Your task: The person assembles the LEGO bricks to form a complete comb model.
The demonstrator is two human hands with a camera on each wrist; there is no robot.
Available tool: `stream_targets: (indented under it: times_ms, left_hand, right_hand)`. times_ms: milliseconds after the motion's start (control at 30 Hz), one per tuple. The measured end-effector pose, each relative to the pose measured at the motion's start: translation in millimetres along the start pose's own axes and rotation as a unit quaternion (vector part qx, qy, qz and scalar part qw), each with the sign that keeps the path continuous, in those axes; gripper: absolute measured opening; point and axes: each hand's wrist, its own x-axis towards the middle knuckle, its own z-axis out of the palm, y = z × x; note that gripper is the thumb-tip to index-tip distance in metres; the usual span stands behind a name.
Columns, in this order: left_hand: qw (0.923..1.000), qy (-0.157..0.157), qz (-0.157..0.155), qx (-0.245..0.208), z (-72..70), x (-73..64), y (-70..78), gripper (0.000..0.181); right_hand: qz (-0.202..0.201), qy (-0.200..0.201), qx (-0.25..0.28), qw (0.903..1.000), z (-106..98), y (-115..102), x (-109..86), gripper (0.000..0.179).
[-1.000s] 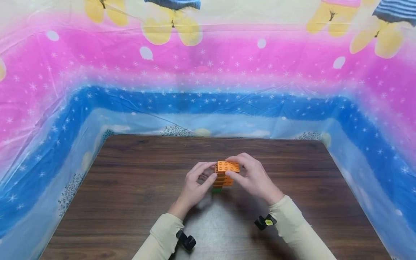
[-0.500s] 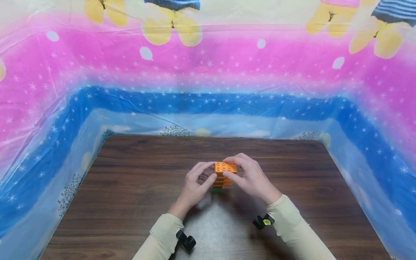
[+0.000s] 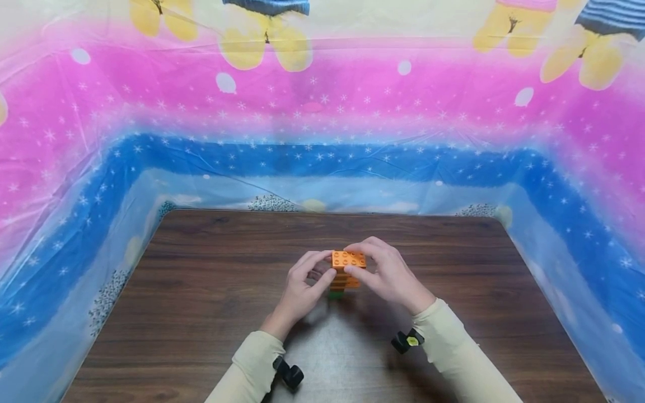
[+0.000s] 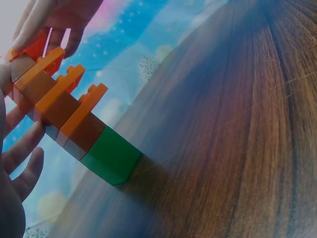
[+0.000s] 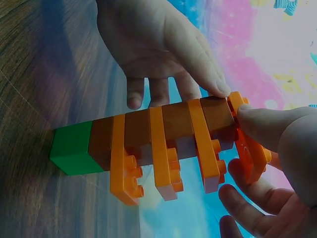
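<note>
A narrow toy-brick tower stands upright mid-table, with a green block [image 5: 72,148] at its foot. Above it, brown bricks [image 5: 178,123] alternate with thin orange plates [image 5: 159,153] that jut out to the right. My right hand [image 3: 390,274] pinches the topmost orange plate [image 3: 349,258] between thumb and fingers. This plate lies at the top brown brick; whether it is fully pressed on, I cannot tell. My left hand [image 3: 302,282] grips the tower's upper part from the left, its thumb on the top brown brick in the right wrist view. Its fingers are partly hidden behind the tower.
The dark wood-grain table [image 3: 211,313] spreads around the tower on all sides. A printed pink and blue cloth [image 3: 322,123] hangs behind the table and along both sides. Black wrist cameras [image 3: 288,374] sit below each wrist.
My right hand has shifted slightly left with the top orange plate, which now sits more over the tower. The left hand and the lower tower have stayed in place.
</note>
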Motion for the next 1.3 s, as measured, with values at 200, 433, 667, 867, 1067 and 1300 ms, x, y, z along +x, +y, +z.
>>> stream_targets:
  times_ms: [200, 433, 667, 867, 1067, 1300]
  left_hand:
    - [1.0, 0.0, 0.005, 0.001, 0.3, -0.2, -1.5, 0.035]
    - [0.9999, 0.0, 0.013, 0.002, -0.9, 1.0, 0.1, 0.035]
    - [0.9998, -0.001, 0.021, 0.004, -0.6, 3.5, -7.5, 0.039]
    - [0.9995, -0.001, 0.03, 0.009, 0.3, 5.8, -28.4, 0.043]
    - [0.9993, -0.007, 0.037, 0.003, -1.2, 7.0, -31.9, 0.036]
    - [0.9991, 0.001, 0.04, 0.012, 1.2, 6.7, -31.7, 0.035]
  right_hand:
    - [0.003, -0.005, -0.002, 1.0, -1, 0, 0.7, 0.033]
    - [-0.002, -0.005, -0.005, 1.0, -1, 0, 1.2, 0.033]
    - [-0.003, -0.003, 0.002, 1.0, 0, 0, 1.3, 0.032]
    - [0.0, -0.003, 0.004, 1.0, 0, 1, 1.2, 0.033]
    - [0.002, -0.001, 0.005, 1.0, 1, 0, 0.6, 0.034]
    - [0.007, 0.002, 0.015, 0.9999, 2, 2, -1.1, 0.032]
